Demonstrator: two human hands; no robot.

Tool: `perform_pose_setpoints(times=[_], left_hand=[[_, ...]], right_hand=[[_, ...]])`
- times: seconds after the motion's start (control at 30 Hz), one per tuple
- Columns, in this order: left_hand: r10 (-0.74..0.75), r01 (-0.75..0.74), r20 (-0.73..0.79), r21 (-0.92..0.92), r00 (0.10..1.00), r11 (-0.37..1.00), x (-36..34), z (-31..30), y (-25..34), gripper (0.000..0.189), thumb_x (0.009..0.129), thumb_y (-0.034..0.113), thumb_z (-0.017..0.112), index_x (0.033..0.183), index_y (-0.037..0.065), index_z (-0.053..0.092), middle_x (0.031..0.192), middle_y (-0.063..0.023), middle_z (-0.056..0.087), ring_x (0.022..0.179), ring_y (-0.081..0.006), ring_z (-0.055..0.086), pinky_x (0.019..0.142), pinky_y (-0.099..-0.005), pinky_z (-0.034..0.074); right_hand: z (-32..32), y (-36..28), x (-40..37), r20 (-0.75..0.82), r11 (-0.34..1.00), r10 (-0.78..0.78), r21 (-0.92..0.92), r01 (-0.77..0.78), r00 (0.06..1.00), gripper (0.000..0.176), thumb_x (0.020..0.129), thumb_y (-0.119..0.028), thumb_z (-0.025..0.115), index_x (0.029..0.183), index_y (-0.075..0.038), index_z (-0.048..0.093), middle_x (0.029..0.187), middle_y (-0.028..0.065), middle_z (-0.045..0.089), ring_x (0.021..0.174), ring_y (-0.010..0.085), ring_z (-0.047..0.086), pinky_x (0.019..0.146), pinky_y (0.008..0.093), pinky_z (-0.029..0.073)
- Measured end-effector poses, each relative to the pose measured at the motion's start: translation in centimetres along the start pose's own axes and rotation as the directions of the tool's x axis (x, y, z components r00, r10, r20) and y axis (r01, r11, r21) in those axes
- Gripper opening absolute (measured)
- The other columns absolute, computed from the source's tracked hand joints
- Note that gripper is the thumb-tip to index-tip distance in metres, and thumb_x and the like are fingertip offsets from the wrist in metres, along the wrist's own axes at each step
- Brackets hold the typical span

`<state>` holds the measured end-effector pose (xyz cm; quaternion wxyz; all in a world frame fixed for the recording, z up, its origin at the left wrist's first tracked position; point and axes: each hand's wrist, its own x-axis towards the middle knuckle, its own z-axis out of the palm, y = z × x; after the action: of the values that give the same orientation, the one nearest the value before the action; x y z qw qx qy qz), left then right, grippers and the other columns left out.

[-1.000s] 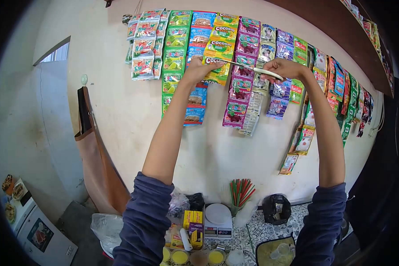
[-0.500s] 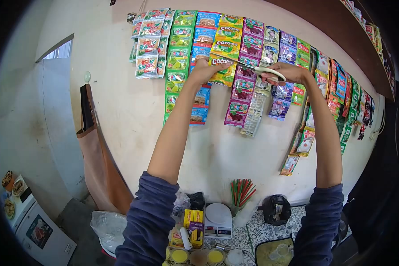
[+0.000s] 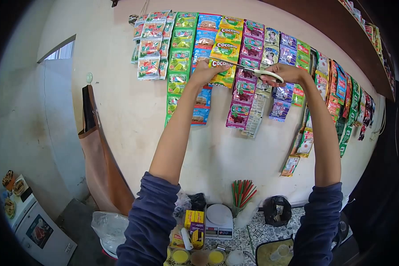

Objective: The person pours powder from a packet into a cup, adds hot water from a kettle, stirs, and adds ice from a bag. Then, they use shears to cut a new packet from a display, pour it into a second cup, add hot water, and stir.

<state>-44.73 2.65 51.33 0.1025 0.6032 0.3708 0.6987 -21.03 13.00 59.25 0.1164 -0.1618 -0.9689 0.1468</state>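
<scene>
High on the wall, my left hand pinches the lowest yellow-and-green Cocobig drink sachet of a hanging strip, thumb across its upper part. My right hand is closed around the cream handle of a pair of scissors. The thin metal blades point left, at the seam between this sachet and the Cocobig sachet above it. A strip of purple Jasjus sachets hangs just right of the blades, partly behind them. Blue sachets hang behind my left wrist.
More sachet strips line the wall, below a brown shelf at upper right. On the patterned counter below are a kitchen scale, straws, a black bag and yellow cups. An apron hangs at left.
Both hands stay at the same sachet, with the scissors still at its upper edge. The right hand and scissors handle have shifted very slightly; the view has moved a little.
</scene>
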Motion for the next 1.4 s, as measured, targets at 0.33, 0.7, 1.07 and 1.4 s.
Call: perform_pose_setpoints(times=[0.33,0.7,1.07,1.4], left_hand=[[0.022,-0.022,-0.012,-0.01,1.0,1.0,-0.1,0.7,0.2,0.044,0.069,0.016,0.077,0.103,-0.003,0.057,0.098,-0.0122,0.064,0.084,-0.0173,0.063,0.073,-0.0297,0.052],[0.031,-0.032,0.015,0.017,0.999,0.999,-0.3,0.6,0.2,0.044,0.069,0.014,0.076,0.107,0.001,0.057,0.099,-0.0089,0.064,0.085,-0.0157,0.063,0.073,-0.0292,0.051],[0.018,-0.019,0.019,0.013,1.0,1.0,-0.6,0.7,0.4,0.045,0.07,0.014,0.075,0.108,-0.001,0.055,0.102,-0.0099,0.063,0.086,-0.0158,0.063,0.074,-0.0299,0.051],[-0.001,0.0,0.046,0.031,0.999,1.0,-0.5,0.6,0.1,0.043,0.071,0.016,0.075,0.107,0.002,0.057,0.101,-0.0076,0.064,0.087,-0.0151,0.063,0.074,-0.0288,0.052]], right_hand=[[0.7,-1.3,0.4,-0.057,0.99,0.099,0.105,-0.093,0.993,0.046,0.083,-0.052,0.054,0.076,-0.007,0.059,0.052,-0.0032,0.048,0.04,0.0023,0.04,0.034,0.0181,0.028],[0.0,-0.3,1.0,-0.031,0.999,0.037,-0.034,-0.039,0.999,0.039,0.084,-0.045,0.057,0.077,-0.008,0.061,0.049,-0.006,0.046,0.038,0.0014,0.038,0.033,0.018,0.025],[-0.2,-0.4,1.1,-0.028,0.998,0.038,-0.056,-0.039,0.999,0.036,0.081,-0.047,0.061,0.072,-0.013,0.065,0.049,-0.0077,0.048,0.041,0.001,0.039,0.036,0.0193,0.025],[0.1,-1.3,1.9,-0.016,0.995,0.013,-0.097,-0.015,1.0,0.049,0.076,-0.059,0.06,0.06,-0.013,0.059,0.048,-0.007,0.048,0.041,0.0017,0.041,0.037,0.0197,0.028]])
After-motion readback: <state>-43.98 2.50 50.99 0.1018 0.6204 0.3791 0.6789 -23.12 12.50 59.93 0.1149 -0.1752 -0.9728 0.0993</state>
